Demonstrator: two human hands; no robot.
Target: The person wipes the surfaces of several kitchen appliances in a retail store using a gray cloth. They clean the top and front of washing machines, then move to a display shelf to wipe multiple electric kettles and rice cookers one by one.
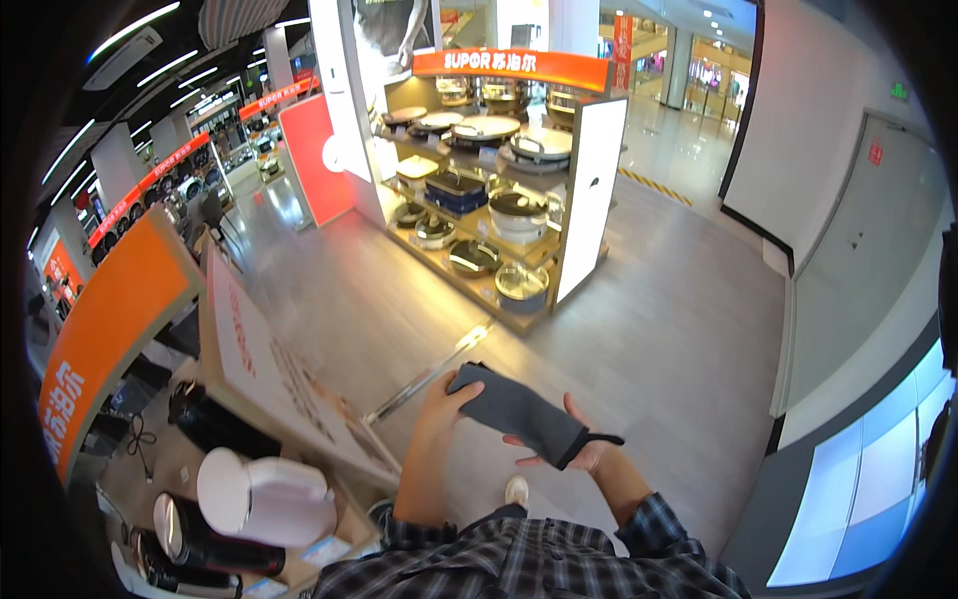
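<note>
A folded dark grey cloth (516,412) with black edging and a black loop at one end is held in front of my body. My left hand (456,397) grips its far left end, thumb on top and fingers mostly hidden beneath. Under the near right end, by the loop, lies my right hand (580,442), its fingers spread and partly covered by the cloth. Whether the right fingers press on the cloth cannot be told.
Ahead stands a lit shelf unit (565,296) with pans and lidded pots. At lower left, a display shelf (352,524) holds a pale pink kettle-like appliance (277,498) and dark appliances. A grey door (853,247) is at right; tiled floor (658,322) lies between.
</note>
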